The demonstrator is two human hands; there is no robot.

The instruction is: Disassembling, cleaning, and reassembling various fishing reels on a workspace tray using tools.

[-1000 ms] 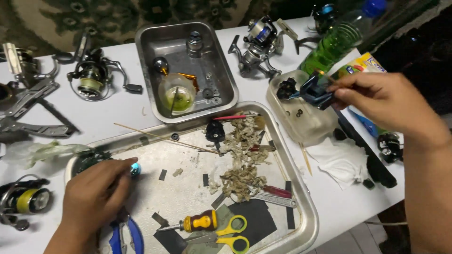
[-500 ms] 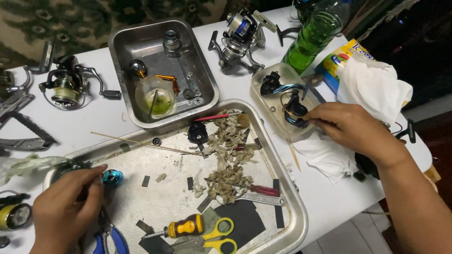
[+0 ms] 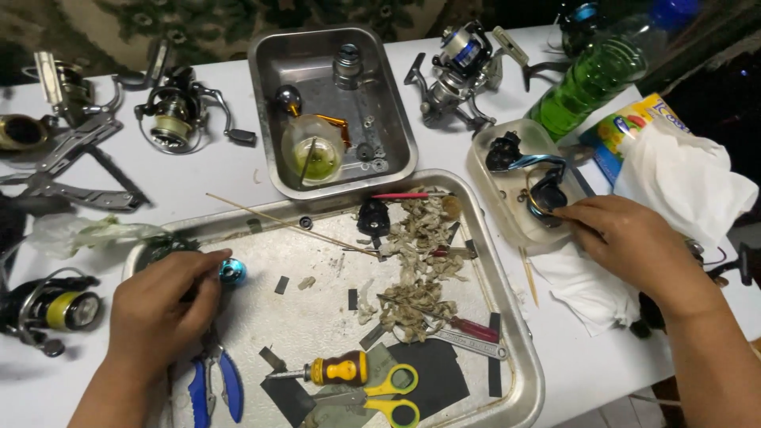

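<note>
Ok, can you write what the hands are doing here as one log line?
left hand: on small blue part in big metal tray | right hand: placing dark reel part in clear plastic tub

White table (image 3: 238, 170) w/ metal trays (image 3: 519, 372), fishing reels (image 3: 178, 115), green bottle (image 3: 587, 79)

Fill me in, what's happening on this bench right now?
A person is working over stripped-down fishing reels. The left hand rests in the large metal tray, fingers on a small blue reel part. The right hand reaches into a clear plastic tub holding dark reel parts. Pliers, a screwdriver and yellow scissors lie in the tray, with whole reels around the table.
</note>
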